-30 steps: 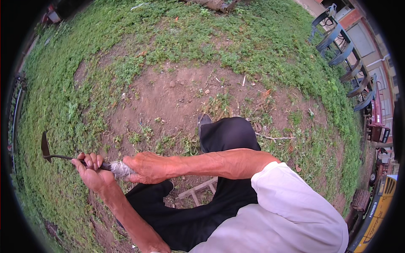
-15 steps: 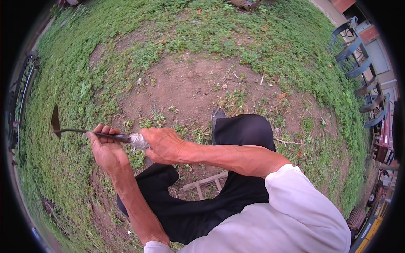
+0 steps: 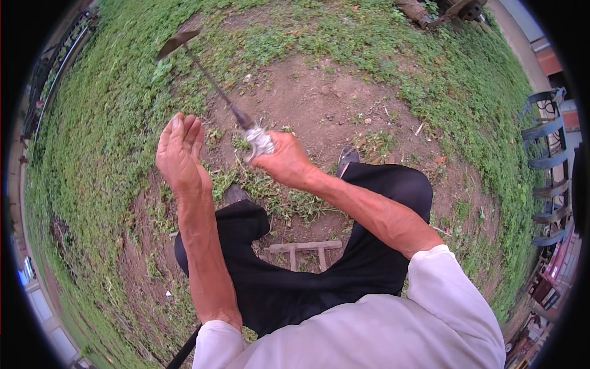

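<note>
My right hand [image 3: 284,161] is closed around the handle of a short hand hoe [image 3: 241,117], where a whitish wrapping [image 3: 259,141] covers the grip. From there the thin dark shaft points up and to the left, ending in a flat, narrow blade [image 3: 177,43] over the green weeds. Beside the hoe, on its left, my left hand [image 3: 183,158] is raised with its fingers stretched out and nothing in it. It does not touch the hoe.
Low weeds [image 3: 110,141] surround a patch of bare soil [image 3: 326,92] before my shoes [image 3: 348,158]. Between my legs lies a wooden frame [image 3: 305,246]. Curved blue-grey metal bars [image 3: 547,162] stand at the right, and a rusty metal piece [image 3: 418,12] lies at the far edge.
My left hand has let go of the hoe's shaft. My right hand has moved right and up, and the hoe has swung from nearly level to pointing up and away.
</note>
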The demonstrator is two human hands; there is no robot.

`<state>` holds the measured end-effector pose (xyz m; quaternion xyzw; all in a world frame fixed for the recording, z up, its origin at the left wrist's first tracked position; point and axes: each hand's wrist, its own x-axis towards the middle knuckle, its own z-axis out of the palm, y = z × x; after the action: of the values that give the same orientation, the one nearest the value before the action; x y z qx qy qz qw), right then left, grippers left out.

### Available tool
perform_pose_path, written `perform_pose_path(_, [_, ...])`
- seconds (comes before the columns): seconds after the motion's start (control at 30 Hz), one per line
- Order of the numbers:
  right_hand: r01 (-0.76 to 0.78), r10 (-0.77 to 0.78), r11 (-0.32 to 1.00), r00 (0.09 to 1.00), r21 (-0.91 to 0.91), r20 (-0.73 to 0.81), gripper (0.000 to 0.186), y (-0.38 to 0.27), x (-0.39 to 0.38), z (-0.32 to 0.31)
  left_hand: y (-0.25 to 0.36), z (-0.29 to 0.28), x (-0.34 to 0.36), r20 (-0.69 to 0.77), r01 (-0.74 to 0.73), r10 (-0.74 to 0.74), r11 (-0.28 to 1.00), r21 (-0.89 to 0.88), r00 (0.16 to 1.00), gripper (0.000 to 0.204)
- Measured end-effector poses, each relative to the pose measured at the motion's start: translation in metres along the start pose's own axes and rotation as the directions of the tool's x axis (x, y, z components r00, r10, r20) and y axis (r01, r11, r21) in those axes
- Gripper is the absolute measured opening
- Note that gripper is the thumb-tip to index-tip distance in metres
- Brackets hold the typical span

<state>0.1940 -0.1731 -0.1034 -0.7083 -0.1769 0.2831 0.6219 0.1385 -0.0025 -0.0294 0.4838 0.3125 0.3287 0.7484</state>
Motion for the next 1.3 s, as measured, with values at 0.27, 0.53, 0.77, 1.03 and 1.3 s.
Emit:
perform_pose_path(0.27, [-0.105,0.160,0.946,0.974,0.305,-0.162,0.018,-0.025,0.024,-0.046,0.009,-0.011,0.002,0.015,-0.022,0.023,0.998,-0.059,1.000,0.030])
perform_pose_path(0.53, [-0.149,0.247,0.941,0.916,0.304,-0.316,0.023,-0.015,0.034,-0.059,0.018,-0.017,0.001,0.033,-0.010,0.013,0.997,-0.076,0.999,0.029])
perform_pose_path(0.77, [-0.433,0.388,0.896,0.873,-0.103,-0.296,0.024,0.086,0.040,-0.068,0.021,-0.019,0.004,0.023,-0.029,0.033,0.988,-0.154,0.999,0.019])
perform_pose_path(1.03, [-0.688,0.575,0.501,0.718,-0.526,-0.392,0.041,0.208,0.001,-0.074,0.030,-0.021,0.003,0.043,-0.026,0.031,0.992,-0.125,0.999,0.023])
perform_pose_path(1.3, [-0.678,0.679,0.526,0.698,-0.514,-0.226,0.045,0.230,-0.053,-0.030,0.023,-0.023,0.003,0.106,-0.016,0.032,0.989,-0.149,0.994,0.023])
